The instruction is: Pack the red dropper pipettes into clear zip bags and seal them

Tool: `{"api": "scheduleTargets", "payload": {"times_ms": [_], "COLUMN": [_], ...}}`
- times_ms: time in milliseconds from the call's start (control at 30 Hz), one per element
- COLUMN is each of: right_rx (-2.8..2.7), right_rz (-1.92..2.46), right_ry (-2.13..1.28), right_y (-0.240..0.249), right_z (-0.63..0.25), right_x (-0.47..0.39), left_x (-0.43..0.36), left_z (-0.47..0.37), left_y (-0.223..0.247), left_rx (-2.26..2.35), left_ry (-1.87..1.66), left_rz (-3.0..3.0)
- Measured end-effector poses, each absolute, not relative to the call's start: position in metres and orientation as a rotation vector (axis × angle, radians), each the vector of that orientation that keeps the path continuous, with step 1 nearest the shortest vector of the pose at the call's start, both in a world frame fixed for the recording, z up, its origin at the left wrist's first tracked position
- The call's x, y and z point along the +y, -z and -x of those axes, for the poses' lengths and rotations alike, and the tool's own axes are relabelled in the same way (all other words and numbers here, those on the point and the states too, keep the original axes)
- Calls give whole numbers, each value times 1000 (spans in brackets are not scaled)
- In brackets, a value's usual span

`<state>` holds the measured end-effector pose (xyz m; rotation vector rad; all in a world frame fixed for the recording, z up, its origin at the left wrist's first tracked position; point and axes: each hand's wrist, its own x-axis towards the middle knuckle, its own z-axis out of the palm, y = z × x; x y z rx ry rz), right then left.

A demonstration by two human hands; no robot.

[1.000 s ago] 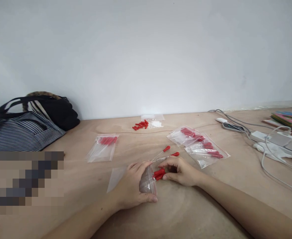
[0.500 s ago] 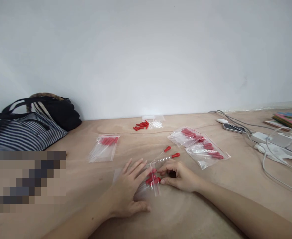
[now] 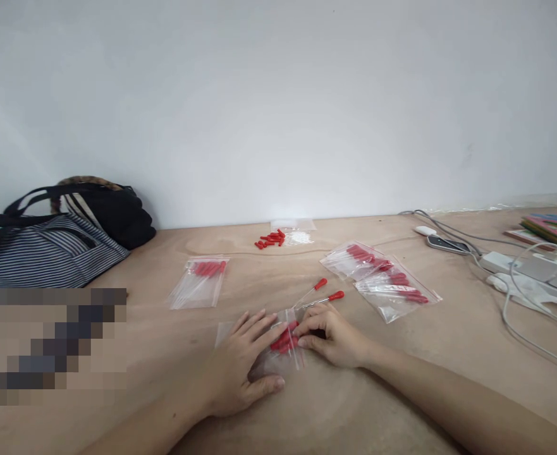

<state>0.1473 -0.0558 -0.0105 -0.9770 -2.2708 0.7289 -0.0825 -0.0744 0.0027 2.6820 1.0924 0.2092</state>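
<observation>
My left hand (image 3: 244,360) lies flat with fingers spread over a clear zip bag (image 3: 271,365), pressing it on the table. Inside this bag are several glass droppers with red rubber bulbs (image 3: 285,338), the bulbs near its mouth. The curled fingers of my right hand (image 3: 328,335) touch the bag's mouth beside the bulbs. Thumb and forefinger are drawn together there; what lies between them is hidden. Just beyond the right hand lie two loose droppers, their red bulbs (image 3: 336,295) pointing away to the right and their glass tubes partly hidden.
One filled bag of droppers (image 3: 200,284) lies at left, several overlapping filled bags (image 3: 382,278) at right. Loose red bulbs (image 3: 271,239) and glass tubes (image 3: 299,237) sit near the wall. A striped bag (image 3: 50,253) stands at far left; a power strip (image 3: 534,272) with cables lies at right.
My right hand has shifted slightly left, onto the bag's mouth. The red bulbs there sit further inside the bag. My left hand has stayed nearly in place.
</observation>
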Motion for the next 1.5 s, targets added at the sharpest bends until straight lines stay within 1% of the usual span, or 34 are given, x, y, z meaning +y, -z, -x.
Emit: {"api": "scheduleTargets", "payload": {"times_ms": [133,300,567,733,833,1133,1500], "right_rx": [-2306,-2264,-1936,-1909,-1988,-2092,-2137], "right_rz": [960,1045,1205,1357,1408,1327,1192], "right_ry": [-693,-677,-978,-798,-702,-601,-806], "right_y": [14,12,14,10,6,5,1], "right_z": [-142,-133,-130,-133,-130,-122,-115], "right_x": [-55,-55,-54,-53,-55,-54,-66], "left_x": [-75,-76,-76,-75,-75,-75,-76], "left_z": [81,77,80,83,83,84,84], "left_y": [-7,-15,-12,-5,-5,-6,-6], "left_rx": [1095,1123,1084,1092,1094,1081,1107], "left_ry": [-198,-121,-196,-263,-254,-271,-286], "left_rz": [-2653,-2611,-2564,-2547,-2548,-2554,-2506]}}
